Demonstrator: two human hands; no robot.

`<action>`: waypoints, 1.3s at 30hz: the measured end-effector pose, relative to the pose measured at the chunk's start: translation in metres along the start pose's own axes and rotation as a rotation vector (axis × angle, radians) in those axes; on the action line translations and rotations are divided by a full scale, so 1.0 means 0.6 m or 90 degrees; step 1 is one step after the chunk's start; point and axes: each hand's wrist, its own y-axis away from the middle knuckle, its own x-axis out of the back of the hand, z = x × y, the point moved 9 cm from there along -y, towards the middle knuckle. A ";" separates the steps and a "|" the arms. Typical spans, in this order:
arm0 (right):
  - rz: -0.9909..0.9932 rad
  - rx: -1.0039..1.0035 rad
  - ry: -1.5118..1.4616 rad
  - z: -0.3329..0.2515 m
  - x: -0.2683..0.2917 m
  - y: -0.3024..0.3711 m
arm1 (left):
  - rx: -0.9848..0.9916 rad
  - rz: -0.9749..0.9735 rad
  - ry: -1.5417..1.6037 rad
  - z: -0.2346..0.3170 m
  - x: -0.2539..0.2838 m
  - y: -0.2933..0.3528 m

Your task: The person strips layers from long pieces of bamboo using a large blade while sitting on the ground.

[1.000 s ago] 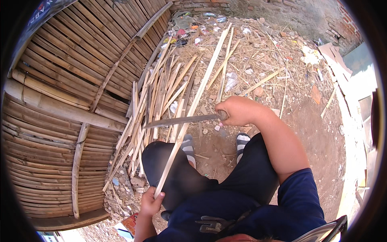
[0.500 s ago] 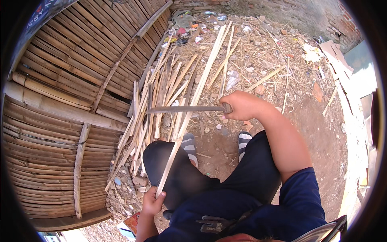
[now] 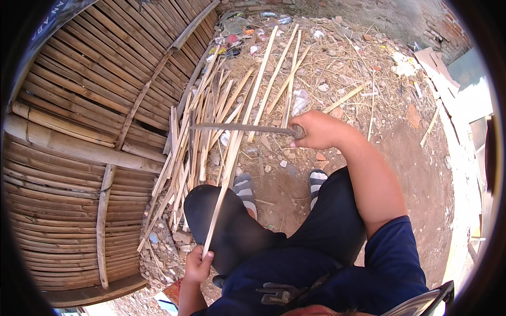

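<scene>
The long wood strip (image 3: 224, 187) over the left knee has swung leftward, its far end now apart from a second strip (image 3: 274, 81); the knife (image 3: 242, 127) crosses higher. The left hand (image 3: 197, 265) keeps its grip clamped on the strip, the right hand (image 3: 316, 129) on the handle. Blade contact is unclear; fingers hide the strip's near end.

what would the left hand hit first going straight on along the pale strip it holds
Probably the bent left knee in dark trousers, which the pale strip crosses in view; depth is unclear, so the left hand might pass above it.
</scene>
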 end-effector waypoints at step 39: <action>0.085 -0.138 -0.023 0.062 0.046 -0.019 | -0.042 0.071 -0.119 0.036 0.001 0.006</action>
